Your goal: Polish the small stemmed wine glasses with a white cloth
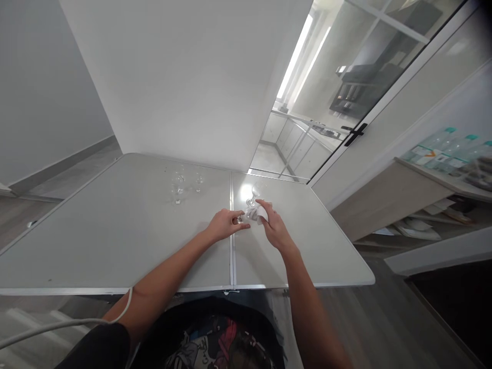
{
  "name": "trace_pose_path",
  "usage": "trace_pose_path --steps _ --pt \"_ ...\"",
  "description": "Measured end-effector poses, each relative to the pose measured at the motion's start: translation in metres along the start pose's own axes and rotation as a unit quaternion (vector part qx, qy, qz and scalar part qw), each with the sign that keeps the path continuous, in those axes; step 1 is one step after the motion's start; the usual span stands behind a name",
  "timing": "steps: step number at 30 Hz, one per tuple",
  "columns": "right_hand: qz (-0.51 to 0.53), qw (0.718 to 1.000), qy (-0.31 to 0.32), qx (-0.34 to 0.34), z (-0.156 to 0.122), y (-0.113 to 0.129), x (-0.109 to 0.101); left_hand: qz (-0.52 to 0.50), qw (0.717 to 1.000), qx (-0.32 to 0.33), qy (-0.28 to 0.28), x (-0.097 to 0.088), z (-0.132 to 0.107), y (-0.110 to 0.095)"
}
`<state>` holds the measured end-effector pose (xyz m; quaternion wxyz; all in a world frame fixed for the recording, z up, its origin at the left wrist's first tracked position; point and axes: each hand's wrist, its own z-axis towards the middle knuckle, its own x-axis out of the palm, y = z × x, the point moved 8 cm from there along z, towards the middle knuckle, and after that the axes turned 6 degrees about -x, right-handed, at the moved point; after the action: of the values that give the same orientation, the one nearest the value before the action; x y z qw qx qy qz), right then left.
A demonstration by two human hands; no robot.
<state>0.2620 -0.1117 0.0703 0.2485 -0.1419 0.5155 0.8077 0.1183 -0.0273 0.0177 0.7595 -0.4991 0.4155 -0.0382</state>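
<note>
My left hand (225, 224) is closed around the base end of a small clear glass (246, 217) held just above the grey table (115, 241). My right hand (272, 225) pinches a white cloth (260, 212) against the other end of that glass. Both hands meet near the table's middle seam. Another clear glass (254, 193) stands upright just beyond the hands. Several more small clear glasses (180, 187) stand in a group farther back to the left.
A white panel (184, 77) stands upright behind the table. To the right are a glass door (346, 102) and a wooden shelf (423, 189) with bottles and papers. A white cable (57, 328) runs past my left arm.
</note>
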Motion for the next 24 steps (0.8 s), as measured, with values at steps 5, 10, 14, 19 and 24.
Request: trace_pose_path --steps 5,10,14,19,24 --pt "0.202 0.969 -0.119 0.074 -0.003 -0.027 0.007 0.04 0.999 0.018 -0.019 0.0 0.0 -0.001" --pt "0.323 0.883 -0.33 0.085 -0.018 -0.064 -0.015 -0.036 0.997 -0.017 -0.067 -0.009 0.001 0.007" --pt "0.361 0.861 -0.346 0.086 -0.021 -0.068 -0.006 -0.234 0.972 -0.017 -0.005 0.0 0.001 0.007" --pt "0.448 0.856 -0.213 0.143 -0.011 -0.053 0.047 -0.363 0.917 -0.005 0.163 0.023 -0.003 -0.004" --pt "0.451 0.858 -0.196 0.146 -0.006 -0.035 0.069 -0.392 0.915 -0.046 0.08 0.013 0.004 0.006"
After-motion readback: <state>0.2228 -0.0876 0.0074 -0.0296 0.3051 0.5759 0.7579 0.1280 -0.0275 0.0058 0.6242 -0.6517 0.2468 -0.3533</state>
